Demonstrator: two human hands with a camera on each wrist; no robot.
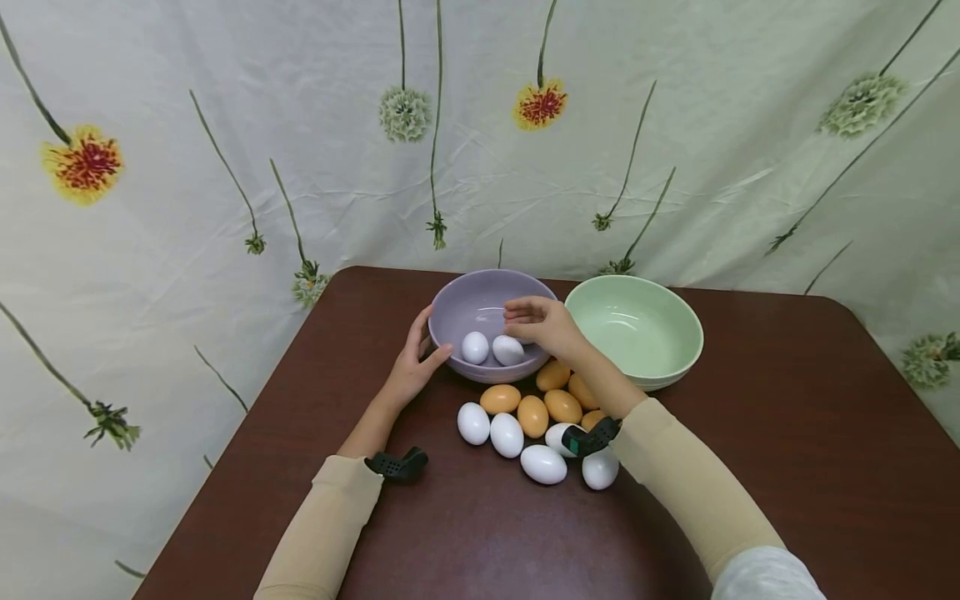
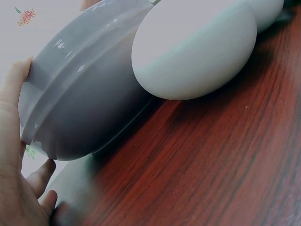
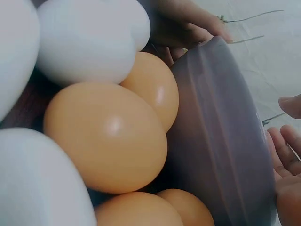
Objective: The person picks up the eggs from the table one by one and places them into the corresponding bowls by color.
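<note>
A purple bowl (image 1: 480,292) stands near the table's back edge, with white eggs (image 1: 475,347) inside. My left hand (image 1: 408,367) holds its left side, thumb by the near rim and fingers around the outer wall. Over the bowl's right part is my right hand (image 1: 553,327); in the right wrist view its thumb (image 3: 291,106) and fingers stand apart, and no egg shows between them. A white patch below that hand, perhaps another egg, is partly hidden. Brown eggs (image 1: 532,416) and white eggs (image 1: 543,464) lie in front of the bowl, some partly covered by the right forearm.
A light green bowl (image 1: 637,325) stands right of the purple one, with no eggs visible in it. Both are on a dark red-brown table (image 1: 787,417). Behind hangs a pale cloth (image 1: 480,183) with printed flowers. Each wrist wears a black band.
</note>
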